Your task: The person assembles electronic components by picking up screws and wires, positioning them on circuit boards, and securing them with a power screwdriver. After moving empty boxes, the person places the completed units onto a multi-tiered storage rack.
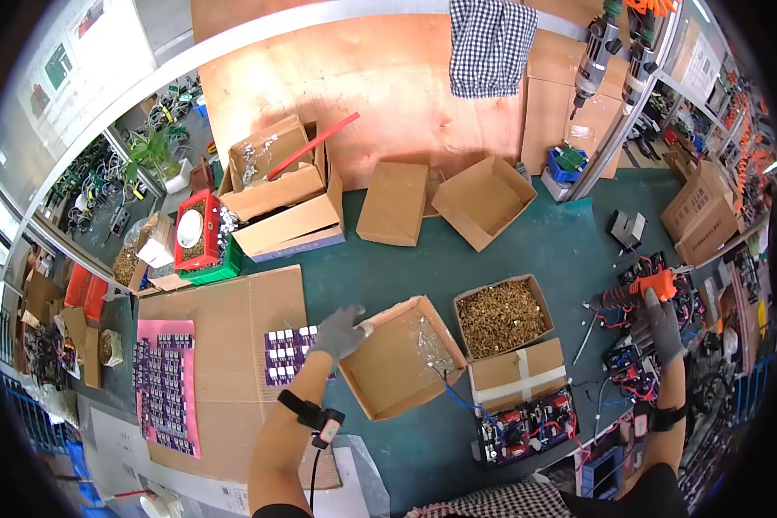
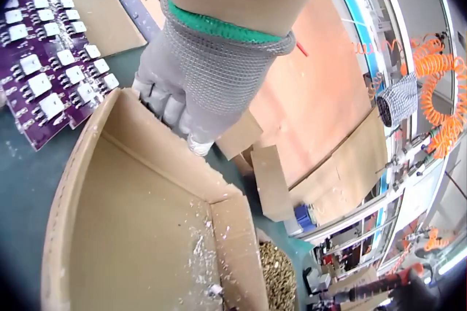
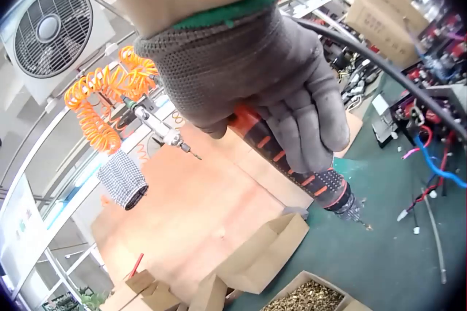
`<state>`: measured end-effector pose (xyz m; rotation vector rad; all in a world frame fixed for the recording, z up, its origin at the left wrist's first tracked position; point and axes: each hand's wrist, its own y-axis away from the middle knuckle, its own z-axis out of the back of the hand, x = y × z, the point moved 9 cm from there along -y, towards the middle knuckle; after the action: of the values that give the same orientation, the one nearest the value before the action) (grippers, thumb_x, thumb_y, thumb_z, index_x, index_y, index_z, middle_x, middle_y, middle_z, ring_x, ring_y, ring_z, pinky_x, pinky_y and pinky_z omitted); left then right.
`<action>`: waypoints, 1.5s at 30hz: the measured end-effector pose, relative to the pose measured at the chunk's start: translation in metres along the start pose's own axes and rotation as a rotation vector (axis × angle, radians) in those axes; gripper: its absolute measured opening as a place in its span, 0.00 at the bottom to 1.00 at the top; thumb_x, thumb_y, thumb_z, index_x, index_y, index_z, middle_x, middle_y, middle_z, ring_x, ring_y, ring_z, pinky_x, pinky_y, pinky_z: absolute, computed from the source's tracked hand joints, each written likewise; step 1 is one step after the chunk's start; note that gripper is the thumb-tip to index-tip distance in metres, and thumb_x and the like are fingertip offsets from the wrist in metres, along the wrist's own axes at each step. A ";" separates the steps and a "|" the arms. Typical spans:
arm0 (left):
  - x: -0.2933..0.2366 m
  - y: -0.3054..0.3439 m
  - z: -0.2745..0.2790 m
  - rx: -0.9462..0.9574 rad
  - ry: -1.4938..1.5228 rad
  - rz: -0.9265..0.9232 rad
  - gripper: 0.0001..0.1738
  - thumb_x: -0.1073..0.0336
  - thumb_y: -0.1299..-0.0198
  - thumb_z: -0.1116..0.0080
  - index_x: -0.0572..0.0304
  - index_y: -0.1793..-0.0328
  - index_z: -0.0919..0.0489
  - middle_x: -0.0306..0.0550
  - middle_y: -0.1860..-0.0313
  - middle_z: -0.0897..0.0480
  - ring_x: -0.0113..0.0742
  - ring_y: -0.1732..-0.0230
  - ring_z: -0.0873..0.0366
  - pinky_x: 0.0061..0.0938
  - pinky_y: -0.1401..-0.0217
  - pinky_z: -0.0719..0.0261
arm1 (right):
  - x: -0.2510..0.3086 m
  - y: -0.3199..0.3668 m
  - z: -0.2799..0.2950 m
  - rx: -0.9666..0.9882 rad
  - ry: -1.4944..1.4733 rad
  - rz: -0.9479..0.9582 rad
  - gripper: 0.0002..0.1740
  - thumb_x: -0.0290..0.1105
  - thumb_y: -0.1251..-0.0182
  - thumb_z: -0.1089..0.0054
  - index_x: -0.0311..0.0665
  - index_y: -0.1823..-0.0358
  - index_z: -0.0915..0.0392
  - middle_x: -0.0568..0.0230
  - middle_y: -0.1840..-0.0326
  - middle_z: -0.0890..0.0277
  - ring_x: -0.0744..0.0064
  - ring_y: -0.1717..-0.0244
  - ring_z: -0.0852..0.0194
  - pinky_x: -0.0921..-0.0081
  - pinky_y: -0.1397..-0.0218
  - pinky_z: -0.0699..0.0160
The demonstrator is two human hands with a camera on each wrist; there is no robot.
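My gloved left hand (image 1: 340, 333) grips the left rim of a shallow open cardboard box (image 1: 380, 373). In the left wrist view its fingers bend over the box wall, with the thumb along the rim. Small clear and white scraps (image 2: 201, 256) lie at one end inside the box. On the right, my gloved right hand (image 1: 662, 335) holds an orange and black electric screwdriver (image 3: 321, 185). Its tip points down over the green bench in the right wrist view. Purple circuit boards with white parts (image 1: 287, 356) lie just left of my left hand.
A box of brass-coloured small parts (image 1: 502, 318) stands right of the shallow box. Wired red and black assemblies (image 1: 527, 427) sit at the front and far right. More purple boards lie on a pink sheet (image 1: 186, 401). Empty cartons (image 1: 483, 203) stand at the back; power tools (image 1: 596, 65) hang above.
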<state>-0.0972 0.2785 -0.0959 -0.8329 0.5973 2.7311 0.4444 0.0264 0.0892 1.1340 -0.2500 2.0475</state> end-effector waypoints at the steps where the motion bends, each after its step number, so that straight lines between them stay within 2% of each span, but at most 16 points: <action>1: -0.009 0.005 -0.009 0.017 -0.184 -0.023 0.18 0.61 0.36 0.44 0.57 0.42 0.22 0.53 0.46 0.19 0.46 0.42 0.21 0.38 0.39 0.25 | -0.005 -0.001 -0.002 0.020 -0.020 -0.024 0.34 0.59 0.32 0.50 0.27 0.58 0.28 0.52 0.83 0.26 0.59 0.88 0.26 0.71 0.88 0.27; 5: -0.025 0.001 -0.001 0.021 -0.517 -0.086 0.12 0.63 0.37 0.46 0.55 0.49 0.22 0.49 0.53 0.18 0.50 0.48 0.19 0.42 0.44 0.22 | 0.013 0.016 -0.013 0.046 -0.057 -0.117 0.37 0.60 0.31 0.53 0.23 0.57 0.28 0.48 0.79 0.22 0.61 0.85 0.22 0.72 0.84 0.22; 8: -0.040 0.000 0.060 -0.257 -0.570 -0.112 0.10 0.64 0.37 0.48 0.53 0.51 0.23 0.49 0.54 0.18 0.52 0.52 0.19 0.44 0.48 0.21 | 0.032 0.025 -0.022 0.049 -0.066 -0.024 0.36 0.59 0.30 0.54 0.23 0.57 0.28 0.48 0.79 0.22 0.61 0.84 0.21 0.72 0.84 0.22; 11: -0.067 -0.006 0.131 -0.429 -0.231 -0.053 0.09 0.63 0.39 0.47 0.55 0.55 0.21 0.53 0.59 0.17 0.54 0.56 0.19 0.43 0.53 0.22 | 0.038 0.024 -0.039 0.148 -0.109 -0.031 0.33 0.57 0.30 0.53 0.26 0.52 0.30 0.50 0.80 0.22 0.60 0.84 0.21 0.72 0.82 0.21; 14: -0.070 -0.051 0.120 -0.405 0.206 -0.092 0.10 0.63 0.42 0.46 0.60 0.59 0.21 0.57 0.64 0.17 0.58 0.60 0.20 0.43 0.56 0.24 | 0.043 0.032 -0.059 0.271 -0.226 -0.052 0.34 0.56 0.30 0.51 0.26 0.45 0.33 0.48 0.77 0.21 0.58 0.81 0.19 0.70 0.79 0.19; 18: -0.071 -0.121 0.082 -0.430 0.616 -0.064 0.12 0.64 0.43 0.44 0.67 0.61 0.21 0.52 0.72 0.19 0.42 0.65 0.17 0.38 0.61 0.22 | 0.052 0.045 -0.104 0.471 -0.311 -0.046 0.39 0.56 0.30 0.50 0.26 0.36 0.38 0.45 0.69 0.20 0.55 0.74 0.17 0.68 0.72 0.16; 20: -0.078 -0.147 0.057 -0.389 0.932 0.076 0.15 0.64 0.41 0.42 0.69 0.53 0.22 0.47 0.68 0.19 0.33 0.64 0.18 0.33 0.64 0.18 | 0.059 0.048 -0.122 0.560 -0.345 -0.043 0.39 0.55 0.29 0.49 0.24 0.34 0.40 0.44 0.63 0.20 0.56 0.68 0.16 0.68 0.66 0.16; 22: -0.105 -0.158 0.038 -0.288 1.295 0.087 0.20 0.64 0.37 0.41 0.68 0.43 0.27 0.45 0.59 0.19 0.35 0.66 0.19 0.30 0.65 0.15 | 0.061 0.047 -0.142 0.626 -0.388 -0.037 0.38 0.53 0.28 0.50 0.23 0.34 0.40 0.45 0.62 0.20 0.56 0.67 0.16 0.68 0.65 0.16; 24: -0.108 -0.169 0.021 -0.256 1.215 0.058 0.22 0.63 0.36 0.41 0.66 0.39 0.29 0.46 0.55 0.21 0.34 0.65 0.20 0.29 0.65 0.16 | 0.075 0.045 -0.160 0.624 -0.425 -0.005 0.35 0.49 0.27 0.50 0.23 0.35 0.40 0.47 0.62 0.20 0.58 0.66 0.16 0.70 0.64 0.16; 28: -0.011 -0.188 -0.013 -0.337 1.566 0.133 0.22 0.63 0.35 0.41 0.60 0.38 0.30 0.43 0.54 0.23 0.29 0.62 0.24 0.26 0.68 0.18 | 0.100 0.040 -0.200 0.634 -0.491 0.062 0.30 0.44 0.26 0.50 0.25 0.36 0.37 0.49 0.63 0.19 0.62 0.68 0.16 0.71 0.63 0.15; 29: -0.026 -0.129 0.038 -0.545 1.361 0.326 0.20 0.60 0.33 0.43 0.55 0.38 0.31 0.40 0.54 0.26 0.27 0.59 0.27 0.26 0.66 0.21 | 0.111 0.040 -0.212 0.633 -0.496 0.062 0.28 0.43 0.26 0.51 0.25 0.37 0.36 0.50 0.63 0.19 0.62 0.68 0.16 0.71 0.63 0.15; 35: 0.101 -0.090 0.115 -1.048 1.469 0.331 0.19 0.57 0.30 0.50 0.55 0.37 0.32 0.40 0.50 0.25 0.30 0.55 0.29 0.31 0.59 0.23 | 0.227 0.047 -0.324 0.892 -0.508 0.182 0.24 0.40 0.26 0.50 0.30 0.38 0.32 0.57 0.58 0.21 0.71 0.65 0.18 0.76 0.61 0.18; 38: 0.121 -0.070 0.182 -1.289 1.187 0.194 0.20 0.60 0.31 0.52 0.59 0.36 0.31 0.42 0.47 0.24 0.31 0.56 0.27 0.28 0.62 0.24 | 0.279 0.031 -0.399 0.964 -0.402 0.314 0.23 0.40 0.28 0.51 0.33 0.39 0.30 0.62 0.56 0.25 0.75 0.67 0.23 0.77 0.62 0.21; 40: 0.144 -0.073 0.217 -1.275 1.022 0.212 0.21 0.64 0.33 0.54 0.63 0.37 0.29 0.44 0.47 0.22 0.31 0.59 0.25 0.25 0.64 0.24 | 0.308 0.008 -0.443 0.920 -0.310 0.422 0.22 0.40 0.29 0.51 0.33 0.40 0.28 0.64 0.58 0.26 0.76 0.66 0.24 0.75 0.62 0.22; 41: 0.152 -0.076 0.229 -1.219 1.024 0.213 0.21 0.65 0.36 0.54 0.54 0.36 0.29 0.39 0.53 0.24 0.28 0.56 0.26 0.30 0.58 0.24 | 0.317 -0.008 -0.464 0.871 -0.286 0.458 0.22 0.39 0.30 0.51 0.33 0.41 0.28 0.64 0.59 0.26 0.77 0.65 0.24 0.74 0.62 0.22; 45: 0.150 -0.092 0.252 -0.842 0.864 0.262 0.24 0.69 0.38 0.53 0.51 0.34 0.29 0.38 0.51 0.23 0.27 0.56 0.25 0.29 0.60 0.24 | 0.339 -0.071 -0.545 0.771 -0.017 0.456 0.23 0.42 0.30 0.52 0.34 0.41 0.27 0.56 0.58 0.22 0.66 0.59 0.20 0.71 0.58 0.20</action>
<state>-0.3109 0.4863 -0.0200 -2.3019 -0.4443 2.7056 0.0409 0.5264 0.0257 1.6598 0.3444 2.6402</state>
